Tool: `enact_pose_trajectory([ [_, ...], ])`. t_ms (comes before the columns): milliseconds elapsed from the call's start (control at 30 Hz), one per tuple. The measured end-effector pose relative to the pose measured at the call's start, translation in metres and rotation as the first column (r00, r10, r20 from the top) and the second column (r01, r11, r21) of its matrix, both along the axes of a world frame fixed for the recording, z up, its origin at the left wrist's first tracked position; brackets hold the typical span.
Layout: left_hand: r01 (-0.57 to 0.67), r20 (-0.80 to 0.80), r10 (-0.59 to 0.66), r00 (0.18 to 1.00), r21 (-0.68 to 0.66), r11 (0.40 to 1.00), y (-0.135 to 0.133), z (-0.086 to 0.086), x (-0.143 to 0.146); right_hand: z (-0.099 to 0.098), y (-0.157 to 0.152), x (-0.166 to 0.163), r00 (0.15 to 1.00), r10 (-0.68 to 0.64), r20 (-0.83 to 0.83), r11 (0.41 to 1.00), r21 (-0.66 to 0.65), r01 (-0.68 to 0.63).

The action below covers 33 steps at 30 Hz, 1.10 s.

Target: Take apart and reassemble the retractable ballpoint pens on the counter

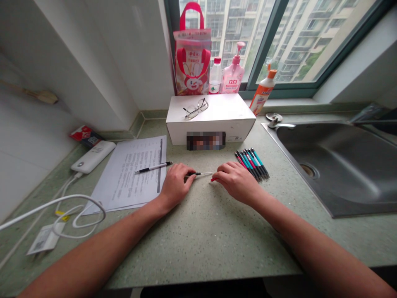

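Both my hands rest on the green speckled countertop (198, 231) in front of a white box (211, 118). My left hand (175, 184) pinches the dark end of a thin pen refill (201, 173). My right hand (237, 180) is closed on the other end, where a small red part (213, 179) shows under the fingers. A row of several blue, pink and black pens (252, 162) lies just right of my right hand. A white pen with a black tip (154, 167) lies on a printed sheet (132, 176) to the left.
Glasses (196, 108) lie on the white box. Behind it stand a red gift bag (192, 58), a water bottle (215, 76), a pink pump bottle (233, 74) and an orange-capped bottle (263, 93). A steel sink (338, 165) is on the right; a power bank (93, 156) and white cable (74, 211) on the left.
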<state>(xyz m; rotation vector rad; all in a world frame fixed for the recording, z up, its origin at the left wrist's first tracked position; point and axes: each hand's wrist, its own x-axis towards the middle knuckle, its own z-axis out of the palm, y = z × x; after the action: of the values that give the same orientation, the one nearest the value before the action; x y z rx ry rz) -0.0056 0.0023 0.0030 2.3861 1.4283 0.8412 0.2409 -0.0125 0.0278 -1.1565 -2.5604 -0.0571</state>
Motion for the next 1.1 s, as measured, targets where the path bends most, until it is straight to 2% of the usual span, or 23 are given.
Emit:
enact_pose_trajectory([
  [200, -0.026, 0.068, 0.026, 0.997, -0.001, 1.0, 0.001, 0.0, -0.001, 0.004, -0.002, 0.001, 0.99, -0.076, -0.12, 0.996, -0.056, 0.069],
  [400, -0.048, 0.152, 0.043, 0.987, 0.03, 0.998, 0.001, 0.003, -0.001, -0.014, 0.006, -0.009, 0.972, -0.066, -0.226, 0.997, -0.06, 0.054],
  [633, -0.08, 0.193, 0.069, 0.979, 0.052, 0.995, 0.001, 0.003, -0.002, -0.025, 0.015, -0.017, 0.981, -0.057, -0.185, 0.996, -0.076, 0.044],
  [767, -0.078, 0.195, 0.067, 0.979, 0.049, 0.996, 0.001, 0.003, -0.002, -0.023, 0.013, -0.013, 0.984, -0.047, -0.174, 0.998, -0.058, 0.037],
  [967, -0.073, 0.2, 0.061, 0.978, 0.052, 0.996, 0.001, 0.003, -0.002, -0.018, 0.009, -0.005, 0.983, 0.083, -0.166, 0.994, -0.057, -0.093],
  [1100, -0.07, 0.193, 0.059, 0.979, 0.05, 0.996, 0.001, 0.003, -0.002, -0.019, 0.009, -0.007, 0.988, 0.087, -0.131, 0.994, -0.058, -0.095],
])
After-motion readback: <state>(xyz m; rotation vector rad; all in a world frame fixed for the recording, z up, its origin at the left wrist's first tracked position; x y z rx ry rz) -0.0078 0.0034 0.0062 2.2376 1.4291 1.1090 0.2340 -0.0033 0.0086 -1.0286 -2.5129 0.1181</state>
